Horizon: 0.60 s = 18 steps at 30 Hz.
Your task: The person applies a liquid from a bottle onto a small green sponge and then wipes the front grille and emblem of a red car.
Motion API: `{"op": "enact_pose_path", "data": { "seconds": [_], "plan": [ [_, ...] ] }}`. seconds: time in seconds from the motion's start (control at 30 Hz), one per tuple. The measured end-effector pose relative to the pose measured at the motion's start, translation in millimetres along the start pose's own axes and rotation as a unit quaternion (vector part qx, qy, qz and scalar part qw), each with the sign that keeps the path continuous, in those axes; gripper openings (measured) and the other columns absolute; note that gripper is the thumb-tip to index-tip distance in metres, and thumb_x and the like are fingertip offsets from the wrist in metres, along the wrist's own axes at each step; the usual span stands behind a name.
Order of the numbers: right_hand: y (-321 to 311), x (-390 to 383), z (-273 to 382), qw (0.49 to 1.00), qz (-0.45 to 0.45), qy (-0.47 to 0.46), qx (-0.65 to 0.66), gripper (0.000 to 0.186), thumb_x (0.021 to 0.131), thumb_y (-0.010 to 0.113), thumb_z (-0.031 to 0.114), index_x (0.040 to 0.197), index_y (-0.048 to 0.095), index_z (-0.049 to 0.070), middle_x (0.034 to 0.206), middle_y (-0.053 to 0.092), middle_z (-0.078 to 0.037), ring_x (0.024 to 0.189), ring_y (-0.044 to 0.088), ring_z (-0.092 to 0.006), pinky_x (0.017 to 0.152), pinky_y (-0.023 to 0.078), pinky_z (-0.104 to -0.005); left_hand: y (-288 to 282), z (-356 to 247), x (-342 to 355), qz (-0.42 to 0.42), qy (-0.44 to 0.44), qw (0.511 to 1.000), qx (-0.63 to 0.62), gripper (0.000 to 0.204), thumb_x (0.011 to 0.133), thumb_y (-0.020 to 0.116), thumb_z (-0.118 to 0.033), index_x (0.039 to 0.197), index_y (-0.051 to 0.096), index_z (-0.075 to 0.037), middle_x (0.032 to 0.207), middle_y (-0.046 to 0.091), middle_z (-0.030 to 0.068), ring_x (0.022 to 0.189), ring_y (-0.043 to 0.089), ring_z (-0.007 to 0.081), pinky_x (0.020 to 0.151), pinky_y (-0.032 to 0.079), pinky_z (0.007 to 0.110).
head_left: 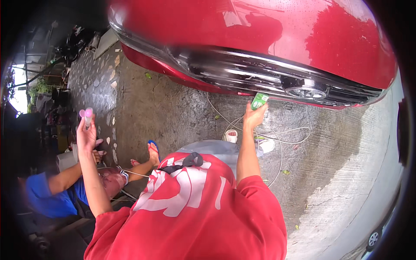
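My left hand is raised at the left, its fingers closed round a small clear container with a pink top. A second round pink piece shows right beside it; whether the two are joined I cannot tell. Out in front, my right hand grips a small green packet with pale print on it. That packet appears just below the front bumper and dark grille of a red car. Water drops dot the car's hood.
A thin pale hose loops over the wet concrete floor around my feet in white footwear. At the left sits another person in a blue shirt, one leg stretched toward me. Dark clutter lines the far left.
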State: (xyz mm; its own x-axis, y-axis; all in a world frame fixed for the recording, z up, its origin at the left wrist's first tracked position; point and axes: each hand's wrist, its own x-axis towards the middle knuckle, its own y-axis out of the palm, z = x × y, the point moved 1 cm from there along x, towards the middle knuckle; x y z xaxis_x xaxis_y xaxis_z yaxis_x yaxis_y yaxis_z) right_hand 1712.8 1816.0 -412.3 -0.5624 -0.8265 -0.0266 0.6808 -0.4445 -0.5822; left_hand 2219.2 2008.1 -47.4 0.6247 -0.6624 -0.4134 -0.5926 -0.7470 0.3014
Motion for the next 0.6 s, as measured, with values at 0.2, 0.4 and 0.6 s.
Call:
{"op": "enact_pose_path", "data": {
  "seconds": [0.2, 0.4, 0.6],
  "plan": [
    [38, -45, 65, 0.964, 0.223, -0.126, -0.066, 0.049, 0.074, 0.080, 0.020, 0.110, 0.049, 0.009, 0.105, 0.061, -0.017, 0.094, 0.064, -0.0395, 0.076, 0.052, -0.0507, 53, 137, -12, 0.000, -0.152, 0.988, 0.006, 0.037, 0.097, 0.059, -0.022, 0.126, 0.050, 0.000, 0.111, 0.064, 0.0196, 0.077, 0.069, 0.0196, 0.067, 0.062, 0.027],
    [27, -40, 59, 0.989, 0.114, -0.076, -0.055, 0.040, 0.073, 0.081, 0.022, 0.099, 0.056, 0.006, 0.093, 0.067, -0.016, 0.083, 0.066, -0.0412, 0.073, 0.052, -0.0501, 0, 170, -31, -0.024, -0.193, 0.981, -0.026, 0.039, 0.097, 0.058, -0.023, 0.129, 0.049, -0.003, 0.113, 0.064, 0.0176, 0.080, 0.069, 0.0178, 0.070, 0.063, 0.027],
    [24, -28, 67, 0.956, 0.193, -0.170, -0.141, 0.047, 0.069, 0.084, 0.020, 0.101, 0.052, 0.007, 0.099, 0.065, -0.016, 0.089, 0.066, -0.0407, 0.074, 0.053, -0.0490, 8, 219, -55, -0.035, -0.231, 0.970, -0.068, 0.037, 0.095, 0.063, -0.021, 0.129, 0.050, -0.012, 0.098, 0.067, 0.0144, 0.076, 0.069, 0.0198, 0.066, 0.061, 0.027]
  ]
}}
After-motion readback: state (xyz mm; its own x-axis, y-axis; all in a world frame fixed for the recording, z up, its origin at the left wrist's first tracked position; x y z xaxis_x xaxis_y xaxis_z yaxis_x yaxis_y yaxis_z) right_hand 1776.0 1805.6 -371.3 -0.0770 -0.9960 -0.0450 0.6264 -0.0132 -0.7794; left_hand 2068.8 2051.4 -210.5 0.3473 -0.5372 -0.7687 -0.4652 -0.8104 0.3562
